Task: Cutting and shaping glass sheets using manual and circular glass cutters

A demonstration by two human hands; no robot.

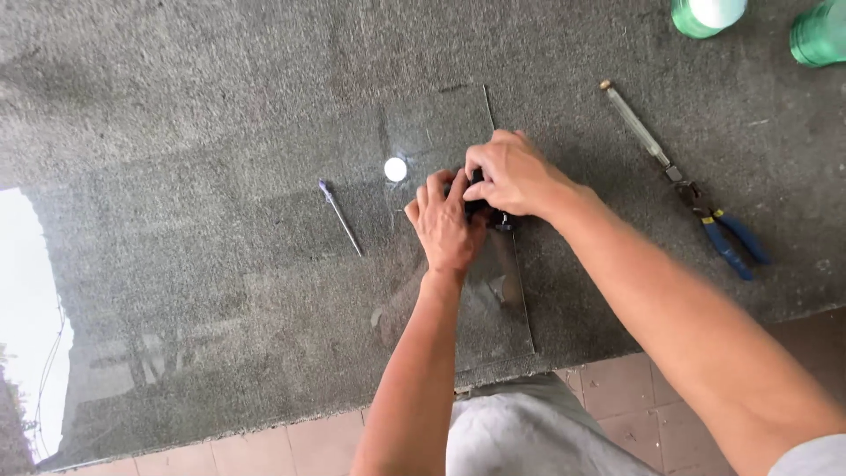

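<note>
Pressing together over a small black tool (480, 204), the left hand (448, 226) and right hand (514, 174) both close on it atop a clear glass sheet (445, 123) lying on the grey carpeted tabletop (194, 115). The sheet's right edge runs straight toward the table's near edge; open carpet lies left, past a pen (340, 217) and white disc (396, 169). Blue-handled pliers (724, 234) sit well right. Fingers hide most of the tool

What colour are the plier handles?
Blue, with a touch of yellow near the pivot: pliers, right of the hands, head view.
</note>
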